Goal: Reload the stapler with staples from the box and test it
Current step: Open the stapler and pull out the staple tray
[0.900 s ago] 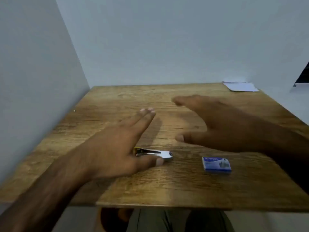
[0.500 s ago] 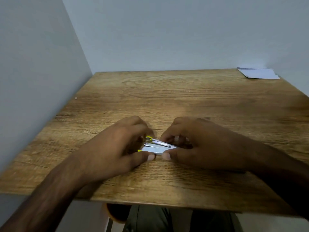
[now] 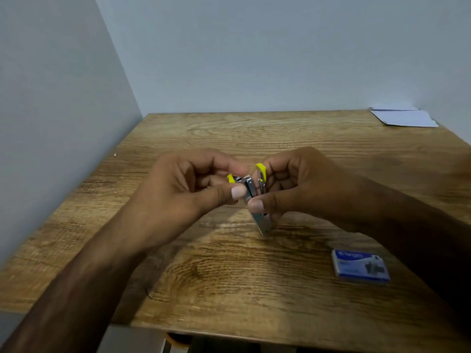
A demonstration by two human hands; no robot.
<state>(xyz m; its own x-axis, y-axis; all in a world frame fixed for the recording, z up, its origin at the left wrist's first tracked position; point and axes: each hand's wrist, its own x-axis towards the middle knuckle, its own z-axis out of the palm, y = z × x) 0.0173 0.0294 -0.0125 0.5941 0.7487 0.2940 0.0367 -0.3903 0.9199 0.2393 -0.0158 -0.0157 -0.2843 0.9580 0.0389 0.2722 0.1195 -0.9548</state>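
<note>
Hands meet above the middle of a wooden table (image 3: pixel 280 138), both gripping a small metal stapler (image 3: pixel 251 191) lifted clear of the surface. The stapler is shiny silver steel with bright yellow plastic tips; it appears pulled partly open, with one yellow end jutting up by the right fingers and another poking out on the left, though motion blur hides the finer parts. Its pointed metal end angles down toward the tabletop. The left hand (image 3: pixel 188 189) curls around the stapler's left side, thumb pressed against the metal and fingers folded over the top. The right hand (image 3: pixel 303 184) pinches the right side, thumb on the near face and bent fingers behind it. Bare forearms reach in from the lower corners. A small, flat, rectangular box of staples (image 3: pixel 360 267), blue with a paler printed label, lies flat on the table near the front right, well apart from the hands and beside the right forearm. The table is square-edged, with a warm brown oak-like grain of long streaks and oval knots, matte rather than glossy. At its far right corner rest a few sheets of white paper (image 3: pixel 405 118). The table fits into a corner of plain, smooth, pale grey-blue walls (image 3: pixel 254 52), one behind and one along the left side.
</note>
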